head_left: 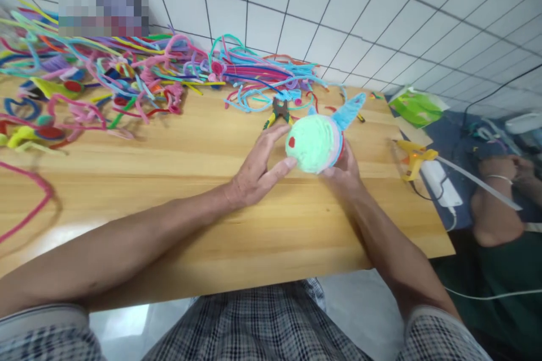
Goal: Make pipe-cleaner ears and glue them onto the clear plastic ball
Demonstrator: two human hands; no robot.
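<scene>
A rounded craft figure wound from pipe cleaners [312, 144] is held a little above the wooden table, tilted on its side. Its near end is pale green with a small red spot; lilac, blue and red bands follow, and a light blue ear-like piece [350, 111] sticks up at the back. My left hand [263, 164] grips its left side, thumb below and fingers above. From the right and underneath, my right hand [344, 172] is closed around the banded end, with most of its fingers hidden behind the figure. Green-and-yellow pliers [279, 111] lie just beyond my left hand.
Many coloured pipe cleaners [254, 70] are heaped along the tiled wall. A yellow hot glue gun [415, 158] with a glue stick rests at the table's right edge, near a white power strip [442, 183]. Another person's arm [495, 203] is at the far right.
</scene>
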